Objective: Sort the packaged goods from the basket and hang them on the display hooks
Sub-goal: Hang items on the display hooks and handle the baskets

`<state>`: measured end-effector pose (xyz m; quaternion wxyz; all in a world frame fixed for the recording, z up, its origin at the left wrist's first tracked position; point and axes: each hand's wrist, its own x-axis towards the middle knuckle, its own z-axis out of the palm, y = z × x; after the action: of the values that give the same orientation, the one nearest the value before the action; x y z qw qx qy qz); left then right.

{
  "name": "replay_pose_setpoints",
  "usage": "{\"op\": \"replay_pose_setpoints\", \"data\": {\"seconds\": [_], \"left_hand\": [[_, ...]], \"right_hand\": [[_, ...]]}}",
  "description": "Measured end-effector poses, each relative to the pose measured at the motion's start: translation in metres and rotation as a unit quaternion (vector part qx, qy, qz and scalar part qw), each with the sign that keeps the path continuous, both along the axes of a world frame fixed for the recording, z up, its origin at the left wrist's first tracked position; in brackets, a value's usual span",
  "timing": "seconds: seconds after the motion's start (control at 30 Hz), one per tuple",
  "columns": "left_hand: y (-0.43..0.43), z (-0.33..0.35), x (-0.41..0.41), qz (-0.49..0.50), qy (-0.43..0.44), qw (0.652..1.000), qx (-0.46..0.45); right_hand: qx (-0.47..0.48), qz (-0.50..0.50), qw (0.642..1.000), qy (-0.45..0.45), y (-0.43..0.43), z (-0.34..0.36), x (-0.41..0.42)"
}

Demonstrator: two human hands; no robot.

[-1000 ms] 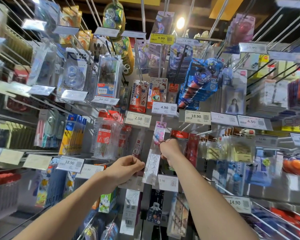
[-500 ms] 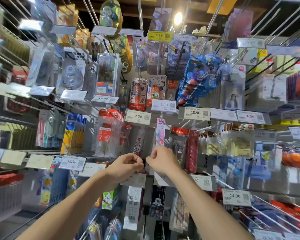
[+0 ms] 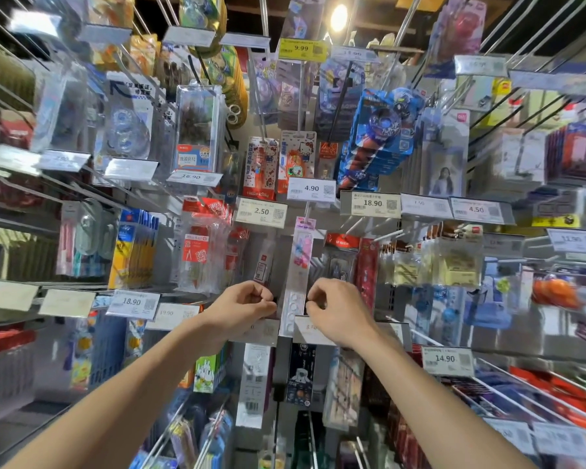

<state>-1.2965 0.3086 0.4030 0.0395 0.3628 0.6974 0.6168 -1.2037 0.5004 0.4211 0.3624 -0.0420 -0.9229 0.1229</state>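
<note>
The hands, joined half a second before, were parted: left hand [image 3: 247,306] and right hand [image 3: 335,309] were clenched on nothing, just beside the pack [image 3: 298,275], which was hung from the hook [image 3: 307,211] under the 4.90 tag [image 3: 311,189], narrow gaps left either side.

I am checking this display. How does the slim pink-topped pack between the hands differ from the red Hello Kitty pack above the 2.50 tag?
The slim pack is long, narrow and mostly clear; the Hello Kitty pack is wider and printed red and white. The slim pack hangs below the 4.90 tag; the Hello Kitty pack hangs higher, above the 2.50 tag. Both are hanging packaged goods.
</note>
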Motion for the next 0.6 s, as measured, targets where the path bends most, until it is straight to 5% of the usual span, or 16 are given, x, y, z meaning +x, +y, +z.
{"op": "replay_pose_setpoints", "data": {"seconds": [0.13, 0.37, 0.6], "left_hand": [[-0.003, 0.012, 0.004, 0.012, 0.025, 0.999, -0.037], [0.003, 0.043, 0.017, 0.021, 0.172, 0.958, -0.230], [0.032, 0.115, 0.051, -0.036, 0.269, 0.875, -0.401]], "right_hand": [[-0.006, -0.001, 1.000, -0.013, 0.011, 0.009, 0.030], [-0.035, -0.007, 0.999, -0.026, 0.023, 0.038, 0.055], [-0.026, 0.040, 0.962, -0.269, 0.015, 0.119, 0.070]]}}
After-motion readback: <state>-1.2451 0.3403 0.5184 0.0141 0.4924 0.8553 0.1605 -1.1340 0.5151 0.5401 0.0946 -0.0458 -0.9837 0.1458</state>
